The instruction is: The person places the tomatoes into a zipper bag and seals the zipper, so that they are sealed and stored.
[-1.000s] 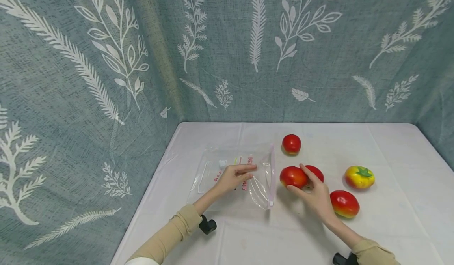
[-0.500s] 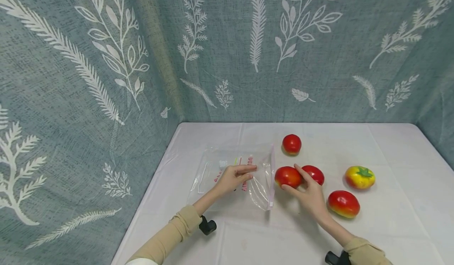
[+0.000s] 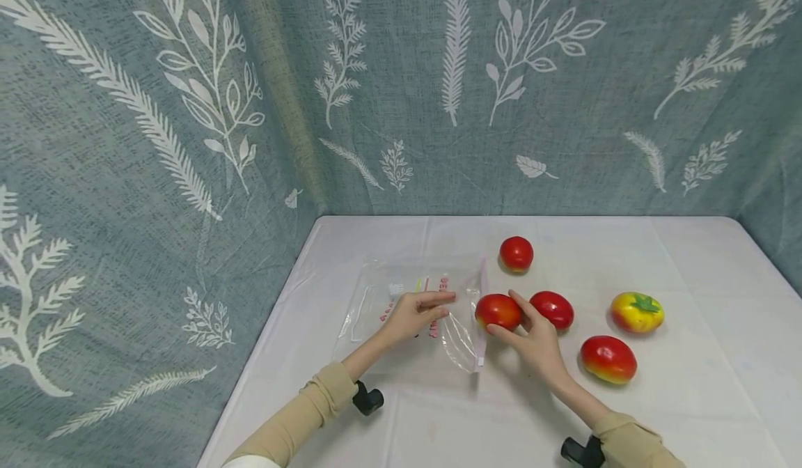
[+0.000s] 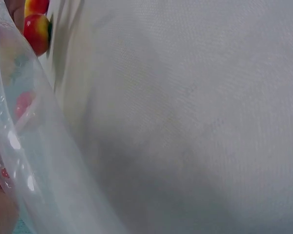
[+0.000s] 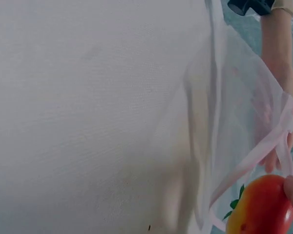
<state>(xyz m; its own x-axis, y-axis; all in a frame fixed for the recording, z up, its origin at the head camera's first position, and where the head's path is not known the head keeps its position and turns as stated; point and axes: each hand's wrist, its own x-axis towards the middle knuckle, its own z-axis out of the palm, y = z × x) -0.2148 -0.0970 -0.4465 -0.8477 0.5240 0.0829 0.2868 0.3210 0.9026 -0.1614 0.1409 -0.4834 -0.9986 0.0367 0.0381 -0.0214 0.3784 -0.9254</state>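
Note:
My left hand pinches the upper film of a clear zip bag with red printing, its thumb and fingers pointing right. The bag lies on its side, its pink-edged mouth facing right and parted. My right hand grips a red-and-yellow tomato at the bag's mouth; the tomato overlaps the zip edge in the head view. Green leaves and a yellow end show on this tomato in the right wrist view, below the pink strip. The left wrist view shows the bag's film bulging outward.
A red tomato sits behind the bag's mouth. Another red tomato lies just right of my right hand's fingers. Farther right are an elongated red tomato and a yellow-red one with green leaves. A white cloth covers the table.
My right hand has carried the tomato left, from beside the bag to its mouth, uncovering the red tomato behind. My left hand and the bag have stayed nearly still.

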